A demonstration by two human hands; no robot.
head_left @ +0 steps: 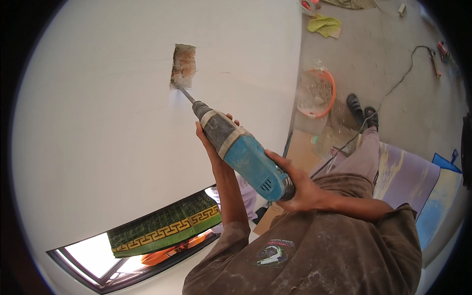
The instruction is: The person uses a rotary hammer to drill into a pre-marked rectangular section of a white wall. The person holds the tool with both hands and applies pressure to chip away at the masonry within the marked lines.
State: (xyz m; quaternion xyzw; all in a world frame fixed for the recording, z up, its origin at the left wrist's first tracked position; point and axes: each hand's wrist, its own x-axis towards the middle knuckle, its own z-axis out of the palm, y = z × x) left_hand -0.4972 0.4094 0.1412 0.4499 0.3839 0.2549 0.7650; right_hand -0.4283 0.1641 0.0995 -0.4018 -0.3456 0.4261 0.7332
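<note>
A blue and grey rotary hammer drill [248, 155] slants up toward a white wall [108, 123]. Its chisel bit [187, 95] meets the lower edge of a rectangular recess [184, 64] cut into the wall, where rough reddish masonry shows. My left hand [205, 137] is wrapped around the front of the drill body from below, with fingertips showing on the far side. At the back end, my right hand [301, 186] grips the drill; its handle and trigger are mostly hidden. Some pale dust hangs near the bit.
An orange-rimmed bucket [332, 93] of rubble stands on the floor by the wall. A black power cord [400, 81] crosses the floor past my sandalled feet [363, 111]. Right of my legs lies a purple mat [410, 169]. Below the recess, a green patterned towel [169, 223] hangs at a window opening.
</note>
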